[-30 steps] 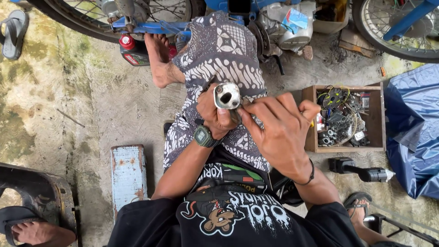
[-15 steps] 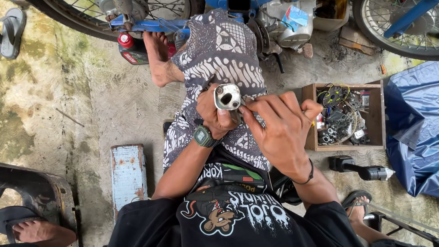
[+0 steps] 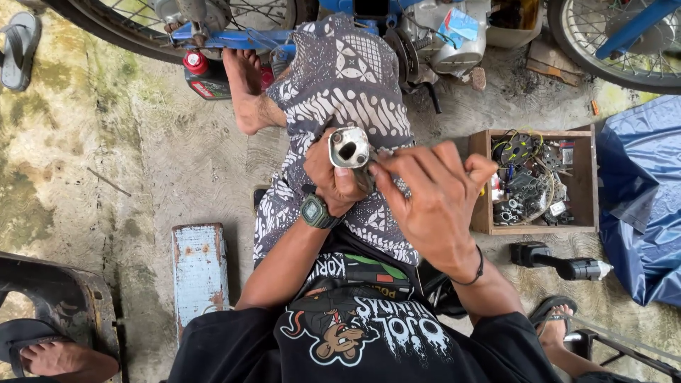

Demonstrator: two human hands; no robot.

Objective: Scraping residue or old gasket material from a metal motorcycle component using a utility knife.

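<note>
Gripping the short metal tube (image 3: 348, 147) in your left hand (image 3: 333, 181), you keep its open, shiny end turned up toward you, above your patterned lap, so the bore shows. Your right hand (image 3: 434, 206) pinches a thin tool at its rim; the tip is too small to tell. Beside your right knee sits a wooden box (image 3: 479, 184) of tangled wires and small parts, on rough, stained concrete floor (image 3: 142, 177).

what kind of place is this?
Probably an informal motorbike repair spot on a bare concrete floor: a blue motorcycle stands ahead, a wooden box of parts sits alongside, and the left hand holds a metal part.
</note>
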